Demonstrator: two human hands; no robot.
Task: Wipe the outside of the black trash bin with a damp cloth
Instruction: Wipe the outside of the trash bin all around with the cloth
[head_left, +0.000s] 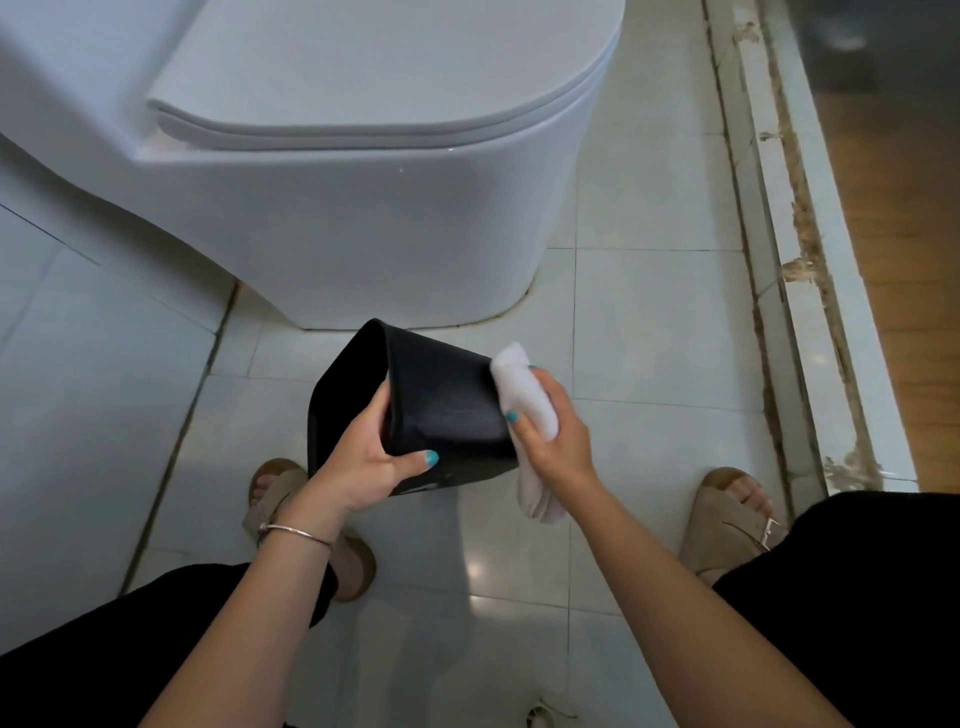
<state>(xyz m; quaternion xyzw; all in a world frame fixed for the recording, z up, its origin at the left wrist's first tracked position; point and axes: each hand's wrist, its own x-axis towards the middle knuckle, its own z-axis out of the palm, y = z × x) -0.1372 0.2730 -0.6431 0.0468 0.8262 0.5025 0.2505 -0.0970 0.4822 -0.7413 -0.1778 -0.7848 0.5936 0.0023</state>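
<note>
While the black trash bin (441, 410) is held in the air on its side, just in front of the base of the toilet (363, 208), the wiping looks to be in the middle and not at the end. Its open mouth is turned away from the cloth side, toward the person's left, and its bottom end points to the right. The left hand (363, 467) grips the bin at the rim, with the fingers curled over the edge into the inside and the thumb pressed on the outer wall. The right hand (550, 431) holds a folded white cloth (524, 405), with the fingers and thumb wrapped around it, and it presses the cloth against the bottom end of the bin; a loose tail of the cloth hangs down below the hand. I judge that the base end is the part being wiped now. The upper wall that faces the camera shows a dull shine (I cannot tell if this is from water or only from the light), so it may be already wiped. The side that faces the floor (649, 322) and the part under the left hand are hidden, so they probably remain, and the bin must also be set down beside the toilet after. Under the bin, both feet in beige sandals (727, 514) stand on the pale tiles.
</note>
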